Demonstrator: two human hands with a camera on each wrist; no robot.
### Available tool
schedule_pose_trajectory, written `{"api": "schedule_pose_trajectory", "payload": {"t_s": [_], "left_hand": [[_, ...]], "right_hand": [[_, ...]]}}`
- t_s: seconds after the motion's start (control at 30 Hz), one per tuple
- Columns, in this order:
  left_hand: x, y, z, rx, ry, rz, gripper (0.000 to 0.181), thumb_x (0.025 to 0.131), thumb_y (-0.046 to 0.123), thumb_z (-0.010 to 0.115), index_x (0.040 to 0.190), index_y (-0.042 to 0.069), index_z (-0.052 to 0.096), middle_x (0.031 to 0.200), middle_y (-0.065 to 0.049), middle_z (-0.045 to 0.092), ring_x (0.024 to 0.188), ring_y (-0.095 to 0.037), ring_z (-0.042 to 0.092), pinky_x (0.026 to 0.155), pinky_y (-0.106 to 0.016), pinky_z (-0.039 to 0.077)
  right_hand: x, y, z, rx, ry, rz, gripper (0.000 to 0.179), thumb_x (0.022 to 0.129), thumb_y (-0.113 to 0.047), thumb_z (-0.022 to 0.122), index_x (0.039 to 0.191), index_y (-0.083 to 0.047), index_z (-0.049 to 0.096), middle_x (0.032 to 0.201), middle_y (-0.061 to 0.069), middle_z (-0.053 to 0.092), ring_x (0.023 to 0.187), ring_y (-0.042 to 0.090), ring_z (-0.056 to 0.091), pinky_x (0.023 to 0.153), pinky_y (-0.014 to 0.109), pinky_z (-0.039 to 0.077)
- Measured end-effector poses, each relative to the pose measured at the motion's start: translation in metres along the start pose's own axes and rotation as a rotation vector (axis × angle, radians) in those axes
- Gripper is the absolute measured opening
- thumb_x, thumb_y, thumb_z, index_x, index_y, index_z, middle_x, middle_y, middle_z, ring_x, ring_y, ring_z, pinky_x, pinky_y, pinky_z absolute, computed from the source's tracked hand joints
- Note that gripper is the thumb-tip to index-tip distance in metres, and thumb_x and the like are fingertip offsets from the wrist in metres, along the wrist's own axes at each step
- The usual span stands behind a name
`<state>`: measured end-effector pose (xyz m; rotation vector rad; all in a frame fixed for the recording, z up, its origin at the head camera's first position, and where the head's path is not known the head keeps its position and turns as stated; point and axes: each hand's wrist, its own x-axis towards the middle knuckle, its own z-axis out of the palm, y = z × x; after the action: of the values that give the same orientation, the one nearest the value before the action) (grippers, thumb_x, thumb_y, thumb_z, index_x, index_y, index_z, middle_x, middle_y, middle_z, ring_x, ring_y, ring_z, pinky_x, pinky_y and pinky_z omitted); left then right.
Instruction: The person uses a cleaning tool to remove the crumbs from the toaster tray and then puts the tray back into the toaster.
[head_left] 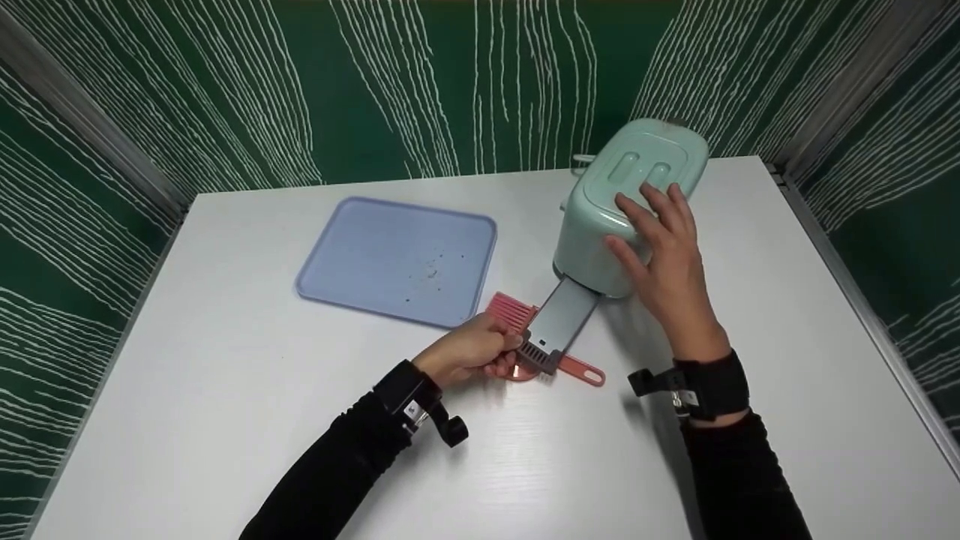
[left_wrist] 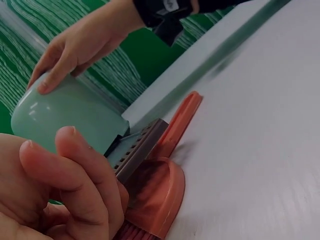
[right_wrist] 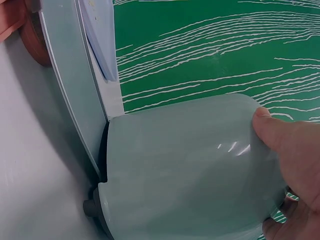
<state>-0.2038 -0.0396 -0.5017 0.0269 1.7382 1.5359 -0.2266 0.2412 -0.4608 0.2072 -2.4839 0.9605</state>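
Observation:
A mint-green toaster [head_left: 600, 240] stands at the right of the table, its grey crumb tray [head_left: 562, 315] sticking out of the base toward the person. My left hand [head_left: 476, 346] pinches the slotted end of the crumb tray at its left corner; curled fingers hide the contact in the left wrist view. My right hand [head_left: 671, 266] rests on the toaster's near top end with fingers spread, the thumb touching the rounded edge in the right wrist view. Below the crumb tray lie a coral dustpan [left_wrist: 167, 195] and a brush with a coral handle [head_left: 583, 370], both partly covered.
A blue serving tray [head_left: 360, 251] lies left of the toaster, with dark crumbs [head_left: 430, 274] scattered on its right half. The white table [head_left: 247, 405] backs onto a green wall with white streaks. Metal frame posts stand at both sides.

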Motion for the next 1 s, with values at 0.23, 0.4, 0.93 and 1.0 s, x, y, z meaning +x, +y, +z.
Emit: {"api": "schedule_pose_trajectory", "payload": {"t_s": [0.23, 0.4, 0.93, 1.0], "left_hand": [[0.005, 0.000, -0.001, -0.027, 0.012, -0.009, 0.014, 0.112, 0.005, 0.048, 0.109, -0.002, 0.061, 0.076, -0.003, 0.057, 0.054, -0.006, 0.049, 0.045, -0.013, 0.040], [0.006, 0.002, 0.000, -0.040, 0.026, -0.019, 0.015, 0.112, 0.005, 0.048, 0.104, 0.001, 0.060, 0.076, -0.003, 0.057, 0.054, -0.005, 0.048, 0.044, -0.013, 0.039], [0.023, 0.019, 0.019, 0.139, 0.123, -0.007, 0.027, 0.112, 0.012, 0.054, 0.088, 0.005, 0.063, 0.062, 0.000, 0.059, 0.043, -0.004, 0.047, 0.040, -0.015, 0.039], [0.025, 0.021, 0.020, 0.183, 0.136, 0.007, 0.030, 0.112, 0.013, 0.055, 0.085, 0.005, 0.064, 0.061, 0.001, 0.059, 0.043, -0.004, 0.047, 0.041, -0.016, 0.039]], "right_hand": [[0.000, 0.000, 0.001, 0.001, 0.002, 0.006, 0.053, 0.102, -0.025, 0.076, 0.152, -0.016, 0.062, 0.168, 0.016, 0.044, 0.167, 0.040, 0.017, 0.133, 0.065, 0.023], [0.001, -0.001, -0.001, 0.007, -0.008, 0.017, 0.053, 0.102, -0.026, 0.075, 0.153, -0.017, 0.060, 0.169, 0.015, 0.042, 0.167, 0.039, 0.016, 0.133, 0.066, 0.023], [0.000, -0.002, -0.001, 0.002, -0.013, 0.026, 0.054, 0.103, -0.030, 0.075, 0.153, -0.019, 0.060, 0.170, 0.013, 0.042, 0.168, 0.038, 0.015, 0.133, 0.065, 0.023], [0.000, -0.002, -0.001, -0.002, -0.010, 0.024, 0.054, 0.102, -0.030, 0.075, 0.153, -0.019, 0.060, 0.170, 0.013, 0.042, 0.168, 0.038, 0.015, 0.133, 0.065, 0.023]]}}
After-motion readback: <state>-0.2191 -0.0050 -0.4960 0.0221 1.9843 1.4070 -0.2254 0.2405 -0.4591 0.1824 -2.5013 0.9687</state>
